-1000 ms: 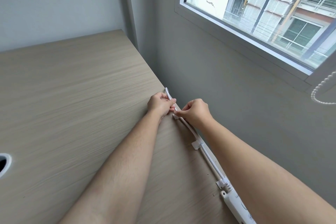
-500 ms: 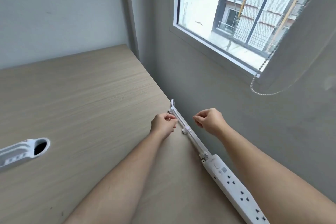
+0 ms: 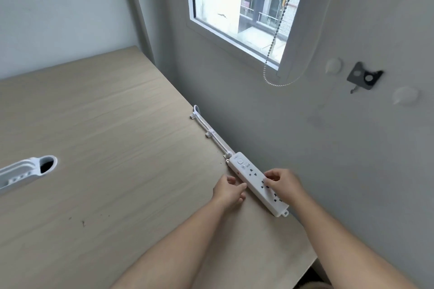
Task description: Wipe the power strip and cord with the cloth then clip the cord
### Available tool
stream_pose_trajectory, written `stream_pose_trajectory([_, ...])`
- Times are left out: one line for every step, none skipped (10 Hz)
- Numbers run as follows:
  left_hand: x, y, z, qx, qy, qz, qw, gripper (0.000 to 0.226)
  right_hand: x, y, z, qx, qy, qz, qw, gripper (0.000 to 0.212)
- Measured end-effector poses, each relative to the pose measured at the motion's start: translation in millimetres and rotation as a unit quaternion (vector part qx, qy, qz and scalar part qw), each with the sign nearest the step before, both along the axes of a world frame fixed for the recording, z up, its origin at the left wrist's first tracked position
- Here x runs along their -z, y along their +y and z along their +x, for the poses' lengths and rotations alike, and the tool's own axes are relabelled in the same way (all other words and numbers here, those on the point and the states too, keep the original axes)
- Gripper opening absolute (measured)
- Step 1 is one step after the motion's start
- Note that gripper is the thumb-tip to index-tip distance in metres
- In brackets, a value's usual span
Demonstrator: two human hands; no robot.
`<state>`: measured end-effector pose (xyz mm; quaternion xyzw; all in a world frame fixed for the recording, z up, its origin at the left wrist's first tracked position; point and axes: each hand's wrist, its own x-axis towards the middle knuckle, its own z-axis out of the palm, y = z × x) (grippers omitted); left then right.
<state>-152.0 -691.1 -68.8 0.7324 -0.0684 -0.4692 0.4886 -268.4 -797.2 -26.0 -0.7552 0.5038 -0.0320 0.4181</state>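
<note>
A white power strip lies along the desk's right edge by the wall. Its white cord runs away from it along that edge and sits in small white clips, then drops behind the desk at the far end. My left hand rests on the desk with its fingertips against the strip's near side. My right hand lies on top of the strip's middle, fingers bent over the sockets. No cloth is in view.
The light wooden desk has a cable hole with a white fitting at the left. A grey wall and a window with a bead chain stand to the right. A dark bracket hangs on the wall.
Both hands have left the cord clips and come back toward me to the power strip. The camera has tilted and pulled back, so the whole strip shows.
</note>
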Motion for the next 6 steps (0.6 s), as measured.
stream_pose_trajectory([2,-4,-14,-0.013,-0.004,-0.022,1.0,0.024,5,3,-5,-0.005,-0.021,-0.007,1.0,0.019])
stream_pose_trajectory([3,-4,-25,-0.022,-0.044,0.001,0.999,0.03,8,8,-7,-0.007,-0.036,-0.004,0.999,0.021])
stream_pose_trajectory([4,-3,-30,-0.026,-0.064,0.005,0.998,0.03,10,9,-10,-0.016,-0.042,-0.01,0.999,0.021])
stream_pose_trajectory([-4,-2,-33,-0.025,-0.056,0.0,0.998,0.026,9,7,-10,-0.02,-0.035,0.007,0.999,0.021])
stream_pose_trajectory([-15,5,-39,-0.027,-0.058,-0.002,0.998,0.027,5,10,-13,-0.025,-0.03,-0.017,0.999,0.02])
stream_pose_trajectory([-32,29,-49,0.028,-0.089,0.031,0.995,0.024,-10,19,-30,0.028,-0.126,-0.054,0.99,0.017])
